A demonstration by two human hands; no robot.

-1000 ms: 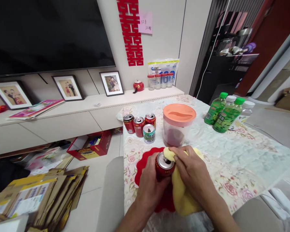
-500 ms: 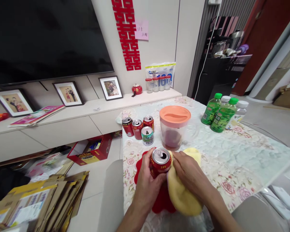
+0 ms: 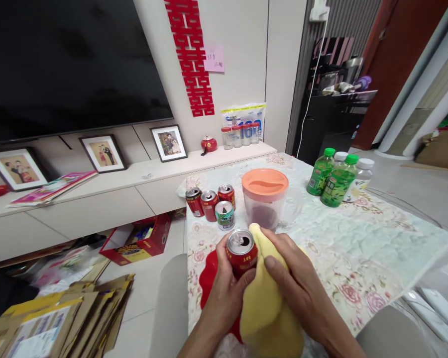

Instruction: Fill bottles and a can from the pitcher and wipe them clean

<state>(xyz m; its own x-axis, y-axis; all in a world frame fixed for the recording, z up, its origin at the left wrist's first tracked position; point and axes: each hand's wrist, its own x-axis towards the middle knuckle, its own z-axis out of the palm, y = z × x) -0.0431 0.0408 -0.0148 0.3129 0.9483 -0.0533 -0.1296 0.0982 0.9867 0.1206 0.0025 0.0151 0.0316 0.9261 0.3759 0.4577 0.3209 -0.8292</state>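
Note:
My left hand (image 3: 224,281) is wrapped round an opened red drink can (image 3: 242,253), upright with its top facing me. Bunched in my right hand (image 3: 294,271) is a yellow cloth (image 3: 263,293), its upper edge touching the can's right side and the rest hanging down. Beneath both hands lies a red scalloped tray (image 3: 208,278), mostly covered by them. Just beyond, several opened cans stand together: red ones (image 3: 210,206) and a green one (image 3: 225,216). A clear container with an orange lid (image 3: 266,185) stands behind the cloth.
Green-capped bottles (image 3: 338,181) and white-capped ones (image 3: 359,180) stand at the table's right. A flowered cloth (image 3: 358,248) covers the table. Left of it, on the floor, are a red box (image 3: 138,243) and flattened cardboard (image 3: 70,318). Framed photos and lidded jars (image 3: 241,136) line the cabinet.
The yellow cloth has been lifted and bunched higher against the can's side, my right hand regripping it with the thumb on top. The can has tilted slightly less. The view has shifted a little.

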